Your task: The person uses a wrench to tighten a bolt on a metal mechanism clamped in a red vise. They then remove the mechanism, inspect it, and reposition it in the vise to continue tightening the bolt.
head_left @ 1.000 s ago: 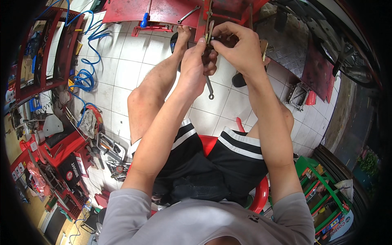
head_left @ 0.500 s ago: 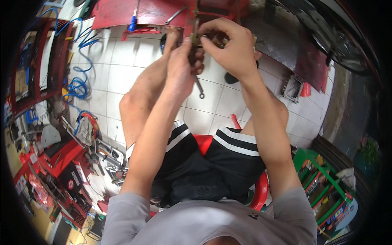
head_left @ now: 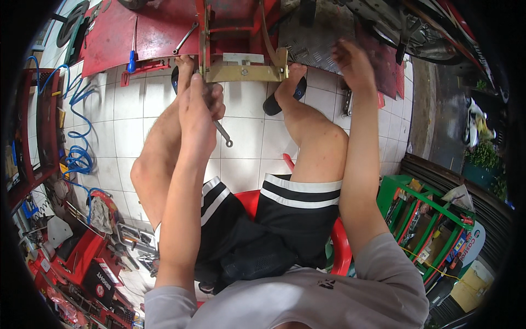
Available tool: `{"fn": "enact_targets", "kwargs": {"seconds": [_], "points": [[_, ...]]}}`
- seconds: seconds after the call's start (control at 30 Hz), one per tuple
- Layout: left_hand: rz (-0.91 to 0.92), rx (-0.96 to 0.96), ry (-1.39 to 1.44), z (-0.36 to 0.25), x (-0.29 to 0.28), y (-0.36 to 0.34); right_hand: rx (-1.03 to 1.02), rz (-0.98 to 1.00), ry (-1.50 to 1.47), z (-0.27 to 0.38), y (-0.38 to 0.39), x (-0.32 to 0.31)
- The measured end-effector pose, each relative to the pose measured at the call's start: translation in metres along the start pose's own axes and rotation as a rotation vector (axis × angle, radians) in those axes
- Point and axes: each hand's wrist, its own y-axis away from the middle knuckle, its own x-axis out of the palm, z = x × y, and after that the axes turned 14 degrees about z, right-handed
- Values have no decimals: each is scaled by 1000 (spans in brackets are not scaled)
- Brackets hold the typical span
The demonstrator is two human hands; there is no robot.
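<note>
My left hand (head_left: 198,107) is wrapped round a wrench (head_left: 223,135), whose ring end sticks out below the fist. The fist is at the left end of a gold-coloured metal crossbar (head_left: 233,73) with a bolt head at its middle. This bar spans the near end of a red metal frame (head_left: 230,30). To the right, away from the bar, my right hand (head_left: 355,64) is over a patterned metal plate (head_left: 320,46). Its fingers are loosely bent and apart, and I see nothing in them.
A blue-handled screwdriver (head_left: 131,61) and another wrench (head_left: 186,38) lie on the red platform (head_left: 109,41). A coiled blue hose (head_left: 79,159) runs down the left. Tools and parts crowd the lower left. A green rack (head_left: 402,211) stands at right, with a motorcycle part (head_left: 433,46) above.
My right hand has left the bar and moved out to the right. My left hand still grips the wrench. The view has shifted, so more of the red frame and bar shows.
</note>
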Motion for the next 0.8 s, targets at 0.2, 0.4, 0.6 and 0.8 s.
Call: {"fn": "enact_targets", "kwargs": {"seconds": [0.2, 0.4, 0.6, 0.8], "points": [[-9, -5, -8, 1, -4, -4, 392, -63, -54, -94, -25, -69], [54, 36, 4, 6, -5, -8, 571, -160, 405, -138, -68, -128], [49, 7, -53, 1, -3, 0, 531, -265, 531, -170, -109, -140], [67, -8, -18, 6, -7, -3, 487, -85, 532, -103, -74, -81]]}}
